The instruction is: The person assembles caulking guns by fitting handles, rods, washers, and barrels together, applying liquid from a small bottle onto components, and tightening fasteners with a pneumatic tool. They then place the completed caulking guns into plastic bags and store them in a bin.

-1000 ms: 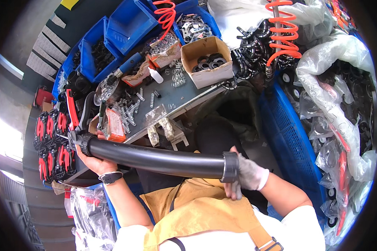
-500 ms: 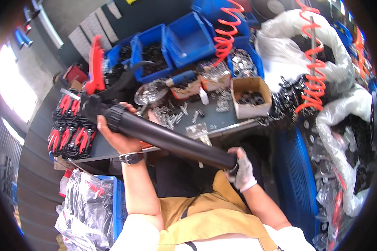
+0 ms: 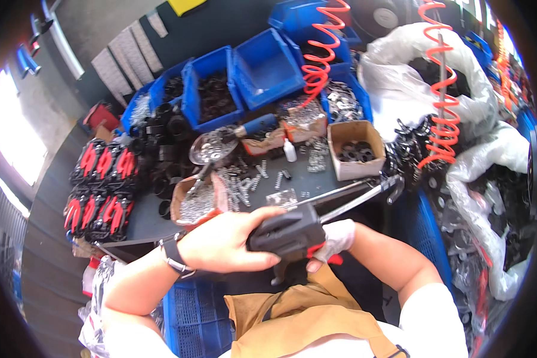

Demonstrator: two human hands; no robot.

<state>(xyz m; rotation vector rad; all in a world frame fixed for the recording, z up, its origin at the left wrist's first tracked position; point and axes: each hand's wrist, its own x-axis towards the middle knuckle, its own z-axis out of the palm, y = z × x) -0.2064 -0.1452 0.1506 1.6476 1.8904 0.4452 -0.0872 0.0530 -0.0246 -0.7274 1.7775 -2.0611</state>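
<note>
A black plastic tool head (image 3: 287, 234) with a ribbed top is between my hands, close to my body. My left hand (image 3: 227, 241), bare with a watch at the wrist, lies wrapped over its left side. My right hand (image 3: 335, 241), in a whitish glove with fingertips showing, closes around the tool's right side, where a red part (image 3: 335, 259) sticks out. Pale metal bars (image 3: 361, 200) run from behind the tool head toward the far right; how they join it is hidden. A dark curved piece below the tool head is partly covered.
Blue bins (image 3: 267, 68) of small parts line the bench back. Loose springs (image 3: 238, 185), a spring box (image 3: 200, 200), a carton (image 3: 356, 152) and a white bottle (image 3: 289, 150) lie nearer. Red-and-black pruners (image 3: 101, 188) stand left. Red coiled hoses (image 3: 441, 119) hang right.
The long black tube that lay across both hands no longer shows; the tool has been turned. My left hand has come toward me and right, beside my right hand. The spring box is uncovered.
</note>
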